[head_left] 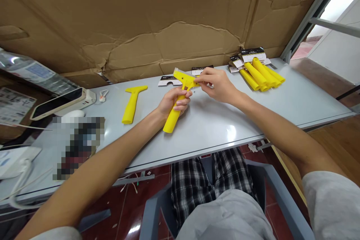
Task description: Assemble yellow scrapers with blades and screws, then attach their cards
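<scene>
My left hand (176,100) is wrapped round the handle of a yellow scraper (172,120), which tilts with its wide T-shaped head up and away from me. A clear strip shows along the head's far edge. The fingers of my right hand (215,83) are pinched at the right end of that head; whether a small part is between them is hidden. A second yellow scraper (131,107) lies on the table to the left. Behind my hands lie black-and-white header cards (169,81), partly covered.
Several yellow scrapers (261,75) with header cards are piled at the back right of the grey-white table (213,131). On the left are a white-framed device (63,103), a white mouse (73,115), cables and a bottle pack (36,69). Cardboard (168,11) walls the back.
</scene>
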The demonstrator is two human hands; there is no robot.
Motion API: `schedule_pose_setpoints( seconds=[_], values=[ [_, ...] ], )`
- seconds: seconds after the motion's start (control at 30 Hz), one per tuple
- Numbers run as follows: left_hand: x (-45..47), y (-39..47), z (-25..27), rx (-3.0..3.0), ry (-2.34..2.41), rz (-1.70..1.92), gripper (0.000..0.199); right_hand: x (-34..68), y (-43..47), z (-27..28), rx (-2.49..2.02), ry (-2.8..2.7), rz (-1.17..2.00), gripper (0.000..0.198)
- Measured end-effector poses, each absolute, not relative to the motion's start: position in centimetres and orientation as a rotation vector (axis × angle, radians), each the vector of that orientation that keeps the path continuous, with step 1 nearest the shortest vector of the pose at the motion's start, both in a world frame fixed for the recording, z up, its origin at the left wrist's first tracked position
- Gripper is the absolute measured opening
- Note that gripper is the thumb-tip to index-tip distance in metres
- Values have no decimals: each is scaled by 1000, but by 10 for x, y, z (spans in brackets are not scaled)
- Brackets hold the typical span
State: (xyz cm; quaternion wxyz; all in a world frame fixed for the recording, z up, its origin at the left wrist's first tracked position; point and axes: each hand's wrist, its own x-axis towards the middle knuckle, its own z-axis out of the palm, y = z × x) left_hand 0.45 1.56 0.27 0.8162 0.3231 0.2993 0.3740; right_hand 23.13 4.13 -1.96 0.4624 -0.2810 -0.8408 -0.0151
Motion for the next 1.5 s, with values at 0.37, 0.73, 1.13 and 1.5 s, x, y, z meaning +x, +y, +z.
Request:
schedule_pose_setpoints(
  seconds=[0.37,0.73,1.13,1.5],
  values=[
    [4,16,-1,768,619,773,18,233,38,-11,-790,-1941,354,11],
    [0,17,-2,947,659,788,28,232,32,-1,-977,-1882,598,26],
    [0,17,-5,1049,666,760,33,235,35,-1,-1022,-1650,1012,52],
    [2,17,-5,1040,652,764,33,237,32,1,-902,-1749,848,28]
  ],
)
